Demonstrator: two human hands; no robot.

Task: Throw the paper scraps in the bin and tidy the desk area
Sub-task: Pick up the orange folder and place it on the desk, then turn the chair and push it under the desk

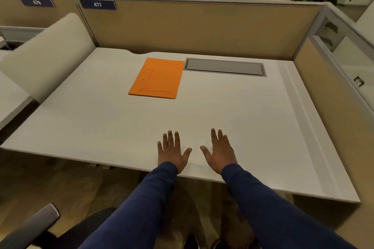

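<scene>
An orange folder (156,78) lies flat near the back of the white desk (101,119), left of a grey cable hatch. My left hand (172,151) rests palm down near the desk's front edge, fingers spread, holding nothing. My right hand (220,151) lies flat beside it, a short gap between the thumbs, also with nothing in it. Both arms wear dark blue sleeves. No paper scraps and no bin show in this view.
A grey cable hatch (224,66) is set into the desk at the back. Tan partition panels (192,26) close off the back and right side. A cream divider (46,54) stands at the left. An office chair armrest (30,226) sits at the lower left.
</scene>
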